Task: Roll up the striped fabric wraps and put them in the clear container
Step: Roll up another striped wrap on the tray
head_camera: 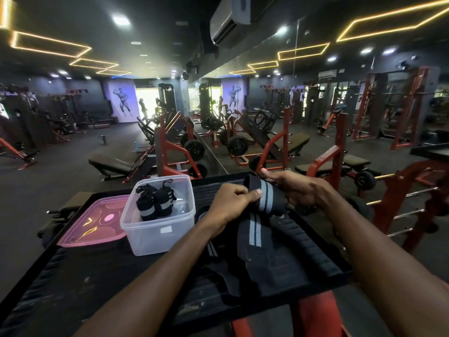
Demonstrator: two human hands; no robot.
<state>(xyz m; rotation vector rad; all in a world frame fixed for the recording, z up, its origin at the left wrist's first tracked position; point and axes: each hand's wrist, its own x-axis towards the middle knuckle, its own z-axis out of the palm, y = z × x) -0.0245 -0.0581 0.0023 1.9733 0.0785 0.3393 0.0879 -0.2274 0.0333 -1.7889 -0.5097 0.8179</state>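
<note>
In a gym, I hold a black wrap (264, 203) with grey stripes above the black tabletop (97, 276), my left hand (230, 205) pinching its rolled top and my right hand (296, 188) gripping the far side. Two rolled wraps (155, 203) sit in the clear container (158, 234), beside a pink lid (92, 222). No writing is legible.

No legible text, seemingly.
</note>
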